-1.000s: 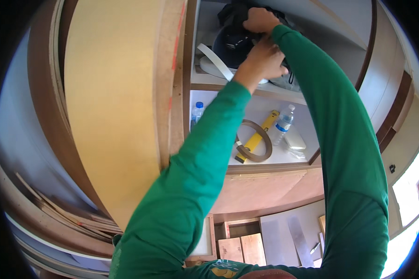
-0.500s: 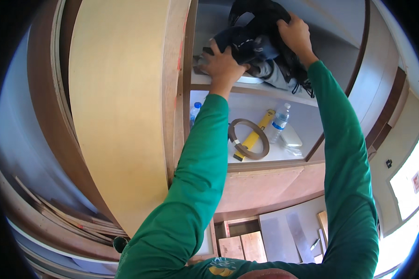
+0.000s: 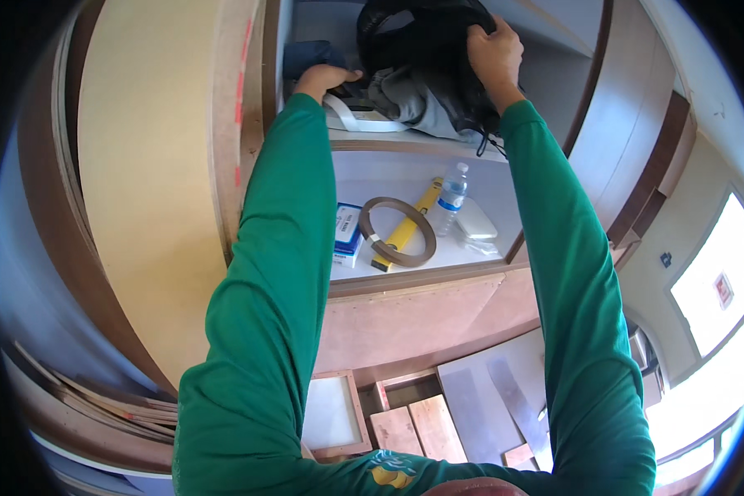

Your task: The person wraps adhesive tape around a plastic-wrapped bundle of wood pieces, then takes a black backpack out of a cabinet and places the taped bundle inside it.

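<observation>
My right hand (image 3: 498, 59) is closed on the side of a black bag (image 3: 426, 41) with dangling cords, on the upper cabinet shelf (image 3: 512, 157). Grey fabric (image 3: 413, 99) bulges out beneath the bag. Farther left, my left hand (image 3: 326, 80) reaches onto the same shelf beside a dark blue cloth (image 3: 310, 56). Its thumb points right, while the other fingers are hidden, so its grip is unclear. Just below that hand lies a white strip-like item (image 3: 364, 124) at the shelf's front.
The lower compartment holds a roll of brown edging (image 3: 426, 248), a yellow spirit level (image 3: 407, 231), a water bottle (image 3: 452, 198), a white case (image 3: 475, 220) and a blue-and-white box (image 3: 347, 231). A tall pale panel (image 3: 149, 165) stands left. Wooden boards (image 3: 417, 430) lie below.
My left hand has left the front of the dark bundle and gone farther left, by the blue cloth. The bag is still in my right hand. The view has shifted, uncovering the blue-and-white box.
</observation>
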A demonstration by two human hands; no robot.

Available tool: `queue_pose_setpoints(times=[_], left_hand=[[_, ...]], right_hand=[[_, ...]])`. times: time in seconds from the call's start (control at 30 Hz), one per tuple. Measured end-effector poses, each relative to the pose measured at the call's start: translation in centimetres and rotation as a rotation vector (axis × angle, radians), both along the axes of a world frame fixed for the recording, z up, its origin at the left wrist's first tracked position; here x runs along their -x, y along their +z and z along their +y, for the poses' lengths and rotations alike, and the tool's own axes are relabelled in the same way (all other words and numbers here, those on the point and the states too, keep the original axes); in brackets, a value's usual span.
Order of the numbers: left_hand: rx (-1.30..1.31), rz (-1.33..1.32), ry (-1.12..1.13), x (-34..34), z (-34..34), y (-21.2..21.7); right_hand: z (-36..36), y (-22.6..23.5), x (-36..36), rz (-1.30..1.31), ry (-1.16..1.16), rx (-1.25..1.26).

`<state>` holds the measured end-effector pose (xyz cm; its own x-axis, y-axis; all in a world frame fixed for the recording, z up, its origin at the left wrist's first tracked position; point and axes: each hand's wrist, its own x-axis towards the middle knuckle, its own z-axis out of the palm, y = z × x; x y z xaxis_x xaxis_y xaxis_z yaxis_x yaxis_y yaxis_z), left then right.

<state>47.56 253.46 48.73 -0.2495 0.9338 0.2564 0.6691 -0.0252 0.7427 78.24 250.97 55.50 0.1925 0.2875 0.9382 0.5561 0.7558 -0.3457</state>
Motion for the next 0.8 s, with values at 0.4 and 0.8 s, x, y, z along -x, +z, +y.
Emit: queue_pose_setpoints(times=[0.4, 0.8], left_hand=[[-0.181, 0.148, 0.265, 4.2, 5.1, 0.9], [-0.293, -1.358, 0.035, -0.2, 4.8, 7.7]], right_hand=[[-2.1, -0.8, -0.5, -0.029, 0.101, 0.016], [-2.4, -0.5, -1.7, 0.000, 0.123, -0.028]])
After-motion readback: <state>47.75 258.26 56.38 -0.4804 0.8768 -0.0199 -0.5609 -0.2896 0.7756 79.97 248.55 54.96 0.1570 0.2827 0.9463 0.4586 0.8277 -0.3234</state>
